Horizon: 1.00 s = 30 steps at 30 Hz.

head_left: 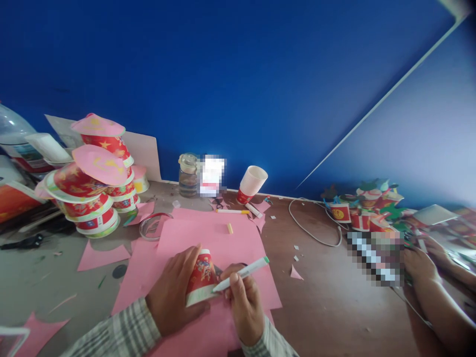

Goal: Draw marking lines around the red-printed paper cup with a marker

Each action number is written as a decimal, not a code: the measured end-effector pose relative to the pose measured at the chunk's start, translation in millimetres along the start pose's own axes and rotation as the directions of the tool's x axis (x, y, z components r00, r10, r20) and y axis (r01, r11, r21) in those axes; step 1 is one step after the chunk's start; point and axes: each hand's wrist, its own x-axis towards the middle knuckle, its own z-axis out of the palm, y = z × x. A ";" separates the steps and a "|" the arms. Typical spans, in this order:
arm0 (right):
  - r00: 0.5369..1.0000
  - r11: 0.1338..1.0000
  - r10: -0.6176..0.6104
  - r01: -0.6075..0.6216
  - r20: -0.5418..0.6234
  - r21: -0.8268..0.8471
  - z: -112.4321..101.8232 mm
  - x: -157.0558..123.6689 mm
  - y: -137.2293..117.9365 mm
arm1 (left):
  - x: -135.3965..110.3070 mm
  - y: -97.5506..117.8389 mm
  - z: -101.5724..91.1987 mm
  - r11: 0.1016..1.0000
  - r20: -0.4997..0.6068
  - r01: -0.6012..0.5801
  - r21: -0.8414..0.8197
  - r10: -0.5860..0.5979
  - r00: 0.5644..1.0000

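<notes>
My left hand [174, 290] is wrapped round a red paper cup [201, 277] with a colourful print and a pale band along its lower edge. The cup rests over pink paper [211, 233]. In my right hand [246, 302] is a white marker [241, 275] with a green end. Its tip touches or almost touches the pale band of the cup. A small yellowish cap [229, 228] lies on the pink paper beyond the cup, and a marker with a yellow end [233, 211] lies at the paper's far edge.
Stacked red cups with pink paper tops [89, 198] stand at left. A glass jar [188, 176], a blurred bright screen and nested white cups [253, 181] line the blue wall. A tape roll [154, 227] lies left of centre. At right are a cable, decorated cups [360, 213] and another person's hands [420, 263].
</notes>
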 end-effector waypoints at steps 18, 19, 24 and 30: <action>0.996 0.997 0.079 -0.078 0.053 -0.018 -2.9 -2.0 0.3 | 1.1 2.0 -2.4 1.000 -0.025 -0.024 0.017 0.024 0.999; 0.996 0.997 0.066 -0.064 0.058 -0.032 -3.0 -1.8 -0.4 | 1.0 1.8 -2.3 1.000 -0.026 -0.023 0.015 0.023 0.999; 0.996 0.996 0.087 -0.087 0.007 0.007 -1.8 1.3 2.4 | 0.6 0.9 -1.3 1.000 -0.011 -0.010 0.015 0.010 1.000; 0.981 0.972 0.192 -0.190 0.001 0.136 -2.2 0.3 7.3 | 0.5 1.5 -1.5 1.000 -0.013 -0.009 0.022 0.010 1.000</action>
